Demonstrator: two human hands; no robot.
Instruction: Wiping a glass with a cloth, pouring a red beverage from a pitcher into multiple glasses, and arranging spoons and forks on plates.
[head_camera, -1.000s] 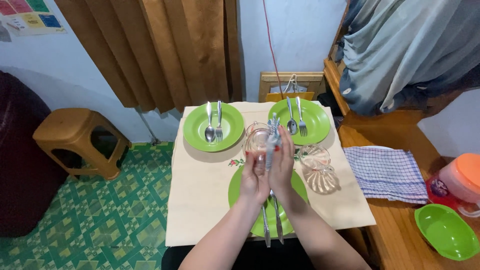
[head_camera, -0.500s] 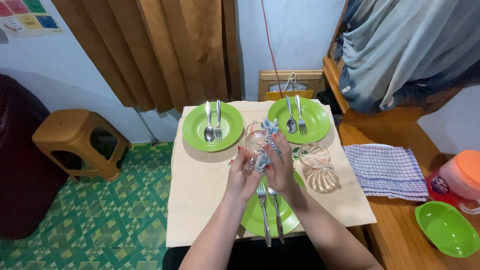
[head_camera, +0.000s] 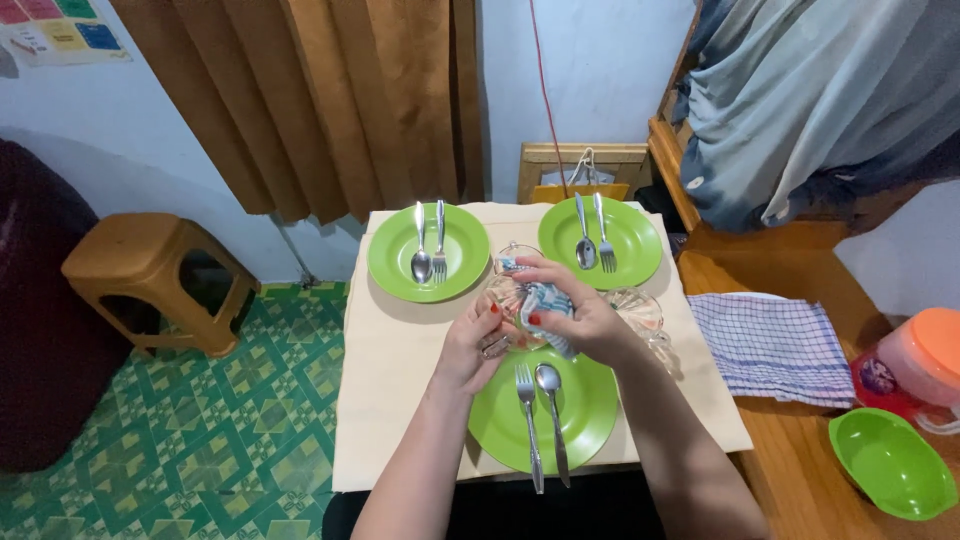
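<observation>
At frame centre, our left hand (head_camera: 468, 345) grips a clear glass (head_camera: 503, 298), largely hidden; our right hand (head_camera: 580, 310) clutches a checked cloth (head_camera: 545, 305).

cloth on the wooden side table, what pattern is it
White with a blue checked grid, the folded cloth lies flat on the wooden side table; the head view shows it.

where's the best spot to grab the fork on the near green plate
Probably by the long steel fork's handle end, which juts past the near green round plate's rim toward the person. Come from the near table edge, with the grip across the thin handle. The tines point away under the hands, and the steel spoon lies close on its right.
</observation>
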